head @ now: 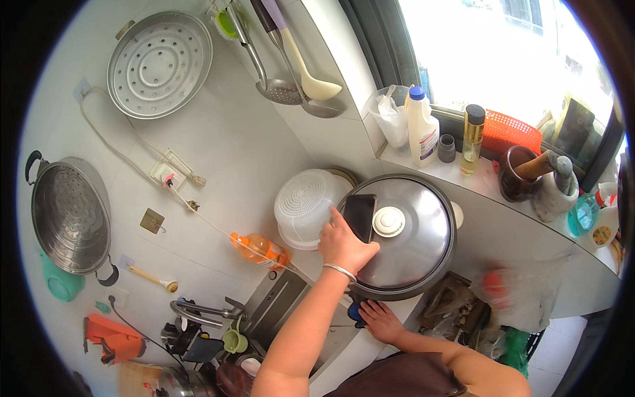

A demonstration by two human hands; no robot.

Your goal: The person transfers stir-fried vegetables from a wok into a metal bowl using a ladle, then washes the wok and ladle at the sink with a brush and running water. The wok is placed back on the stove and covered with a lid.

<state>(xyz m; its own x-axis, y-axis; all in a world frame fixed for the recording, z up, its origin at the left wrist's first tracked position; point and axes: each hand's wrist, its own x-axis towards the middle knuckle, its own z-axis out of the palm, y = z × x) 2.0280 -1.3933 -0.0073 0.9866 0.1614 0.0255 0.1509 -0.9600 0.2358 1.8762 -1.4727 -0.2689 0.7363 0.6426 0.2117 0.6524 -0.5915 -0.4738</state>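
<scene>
My left hand [347, 245], with a bangle at the wrist, holds a black smartphone [359, 216] between thumb and fingers. The phone is above the left part of a large domed metal lid [416, 248], beside its cream knob [388, 222]. That lid covers a wide dark pan, whose handle shows at the near side. My right hand [382, 322] lies flat at the counter edge below the pan. Its fingertips touch a small dark-blue object [355, 314], too covered to identify.
A white plastic colander [310, 203] and an orange drink bottle [263, 250] stand left of the pan. Closer is a sink [285, 297] with a faucet [203, 313]. Bottles and mortars [518, 171] line the window ledge. Plastic bags [521, 293] are at right. Ladles [312, 87] hang above.
</scene>
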